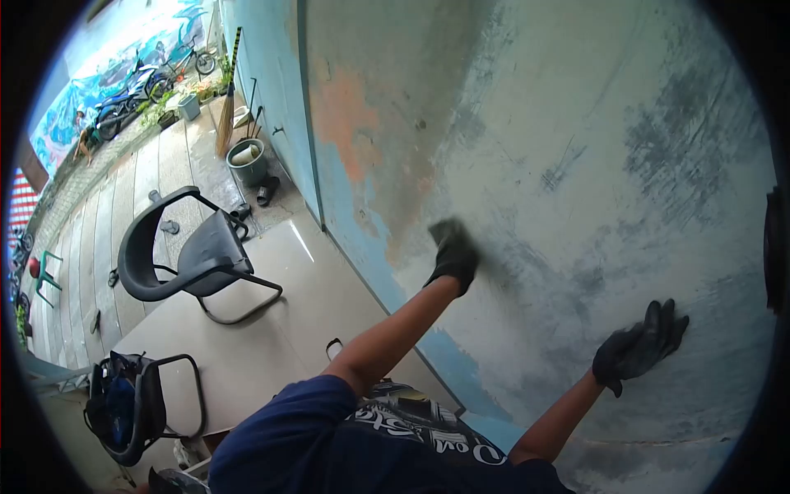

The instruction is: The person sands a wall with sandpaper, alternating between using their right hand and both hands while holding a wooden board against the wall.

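A patchy wall (535, 198) with grey, white, blue and orange areas fills the right of the head view. My left hand (457, 253), in a dark glove, presses a flat greyish piece (444, 230) against the wall; the piece is blurred and its kind is unclear. Lower right, my right hand (642, 344), also in a dark glove, rests on the wall with its fingers stretched out and holds nothing.
A black chair (216, 253) stands on the tiled floor at left, a second chair (148, 407) holding dark items below it. Near the doorway are a bucket (248, 165), a broom (226, 119) and shoes (265, 191). Outside stand motorcycles (123, 103) and a green stool (49, 278).
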Motion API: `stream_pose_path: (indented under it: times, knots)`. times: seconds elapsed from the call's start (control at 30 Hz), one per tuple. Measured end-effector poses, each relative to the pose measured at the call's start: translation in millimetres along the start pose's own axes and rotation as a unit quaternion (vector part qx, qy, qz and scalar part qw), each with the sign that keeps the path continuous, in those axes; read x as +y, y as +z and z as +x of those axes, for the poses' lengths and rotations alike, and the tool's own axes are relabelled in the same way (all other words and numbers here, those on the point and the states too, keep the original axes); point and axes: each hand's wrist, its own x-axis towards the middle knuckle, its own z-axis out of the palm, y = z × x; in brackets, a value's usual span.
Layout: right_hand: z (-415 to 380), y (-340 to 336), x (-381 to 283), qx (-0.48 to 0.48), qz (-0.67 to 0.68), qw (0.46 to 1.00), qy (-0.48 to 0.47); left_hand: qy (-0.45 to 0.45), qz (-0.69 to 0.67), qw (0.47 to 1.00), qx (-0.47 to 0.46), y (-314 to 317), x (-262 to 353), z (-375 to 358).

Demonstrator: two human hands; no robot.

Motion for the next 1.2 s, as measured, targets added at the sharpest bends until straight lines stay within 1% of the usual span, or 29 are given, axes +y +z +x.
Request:
stream_pose_path:
  times: [0.03,0.07,0.1,0.13,0.17,0.23,0.27,0.3,0.33,0.37,0.4,0.47,0.53,0.6,0.63,0.67,0.7,0.73,0.77,0.8,0.87,0.9,0.97,1.03,1.1,1.13,1.17,1.2]
  knots:
    - [-4,-3,2,-0.007,0.011,1.0,0.006,0.134,0.155,0.966,0.155,11,11,-1]
    - [-5,-2,3,-0.007,0.021,1.0,0.014,0.139,0.036,0.988,0.047,-38,51,-12]
    - [-4,1,4,-0.001,0.016,1.0,0.018,0.25,-0.068,0.958,0.119,-55,71,-6]
    - [-4,1,4,-0.002,0.02,1.0,0.016,0.367,-0.145,0.902,0.175,-72,91,1]
    - [-4,-1,4,-0.005,0.024,1.0,0.012,0.37,-0.146,0.901,0.172,-63,77,6]
    - [-4,-3,4,-0.003,0.022,1.0,0.013,0.362,-0.097,0.915,0.15,-43,39,10]
    - [-3,-2,4,0.001,0.022,1.0,0.017,0.231,-0.127,0.964,0.046,-4,-9,18]
    - [-1,2,4,0.009,0.019,1.0,0.021,0.136,-0.094,0.986,-0.007,-3,-15,21]
    - [-2,3,4,0.011,0.017,1.0,0.023,0.043,-0.049,0.996,-0.064,-1,-22,24]
    - [-5,-1,4,0.006,0.017,1.0,0.022,-0.015,0.052,0.996,-0.071,5,-28,23]
    - [-6,-3,4,0.006,0.017,1.0,0.023,0.049,-0.047,0.998,-0.012,-18,3,16]
    - [-4,-1,5,0.018,0.027,0.999,0.019,0.121,-0.146,0.981,0.052,-65,66,13]
    - [-4,-2,2,0.016,0.03,0.999,0.028,0.298,-0.123,0.941,0.099,-97,105,7]
    - [-1,-4,3,0.018,0.031,0.999,0.028,0.465,-0.106,0.867,0.147,-109,128,2]
    - [1,-5,1,0.019,0.041,0.999,0.031,0.433,-0.196,0.871,0.126,-86,93,2]
    - [2,-6,1,0.02,0.05,0.998,0.035,0.3,-0.156,0.925,0.173,-34,40,6]
    - [5,-4,1,0.027,0.045,0.998,0.039,0.122,-0.149,0.977,-0.095,-51,19,0]
    - [6,-4,0,0.028,0.055,0.997,0.045,0.128,-0.145,0.976,-0.095,-42,17,4]
    - [5,-8,0,0.023,0.066,0.996,0.049,0.154,-0.022,0.987,-0.024,-24,14,2]
    - [7,-8,1,0.027,0.063,0.996,0.049,0.182,0.098,0.977,0.054,-4,15,9]
    - [4,-8,2,0.021,0.075,0.996,0.053,0.166,-0.074,0.98,0.082,-55,85,-3]
    - [2,-13,2,0.015,0.073,0.996,0.054,0.257,-0.138,0.949,0.123,-66,106,0]
    - [7,-11,-1,0.015,0.083,0.994,0.064,0.447,-0.23,0.847,0.174,-87,148,6]
    - [8,-12,-1,0.011,0.077,0.995,0.06,0.482,-0.061,0.861,0.151,-92,140,1]
    - [-10,-14,-8,0.008,0.073,0.996,0.053,0.464,-0.082,0.874,0.117,-78,85,-3]
    - [-39,-10,-21,-0.015,0.139,0.972,0.19,0.351,-0.111,0.929,0.031,-66,49,-16]
    - [-44,-19,-45,-0.051,0.246,0.921,0.297,0.275,-0.093,0.956,-0.039,-62,21,-36]
    - [-50,-27,-68,-0.066,0.332,0.848,0.407,0.197,-0.063,0.973,-0.106,-59,-7,-57]
